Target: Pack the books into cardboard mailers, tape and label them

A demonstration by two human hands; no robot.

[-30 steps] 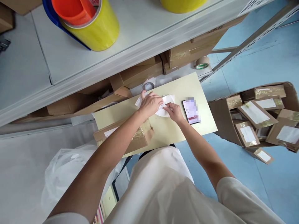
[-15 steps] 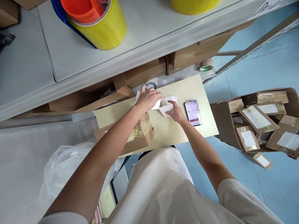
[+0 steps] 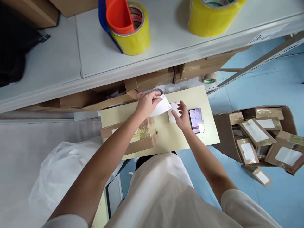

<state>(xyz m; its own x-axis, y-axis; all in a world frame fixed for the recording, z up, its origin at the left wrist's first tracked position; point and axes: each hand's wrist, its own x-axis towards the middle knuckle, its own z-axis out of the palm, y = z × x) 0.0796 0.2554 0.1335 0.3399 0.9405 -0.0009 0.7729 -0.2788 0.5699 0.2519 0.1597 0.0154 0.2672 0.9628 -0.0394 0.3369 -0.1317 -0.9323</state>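
Two bare hands work over a narrow cream tabletop (image 3: pixel 185 139) at the centre of the frame. The left hand (image 3: pixel 148 103) pinches a white paper slip (image 3: pixel 161 109) between thumb and fingers, lifted near the tabletop's far edge. The right hand (image 3: pixel 181 116) has its fingers spread and lightly curled, gripping nothing, beside a second white paper (image 3: pixel 173 111); whether they touch cannot be told. A lit phone (image 3: pixel 197 122) lies just right of that hand, near the tabletop's right edge. Cream surface shows between the phone and a taped cardboard box (image 3: pixel 140 141), which sits under the left forearm by the near edge. That near edge runs close to the wearer's pale shirt (image 3: pixel 166 186). A grey shelf (image 3: pixel 166 39) crosses the top of the frame, its lip standing beyond the hands, and blue floor (image 3: pixel 249 88) stretches away at the right.

At the right of the frame, a large carton (image 3: pixel 224 136) is filled with small taped parcels (image 3: pixel 255 130) bearing white labels. Below the shelf, left of centre, an uncovered cardboard box (image 3: pixel 80 98) contains something whitish, too small to identify. On the shelf, a yellow tape roll (image 3: pixel 141 41) has an orange plastic piece (image 3: pixel 120 19) set against it.
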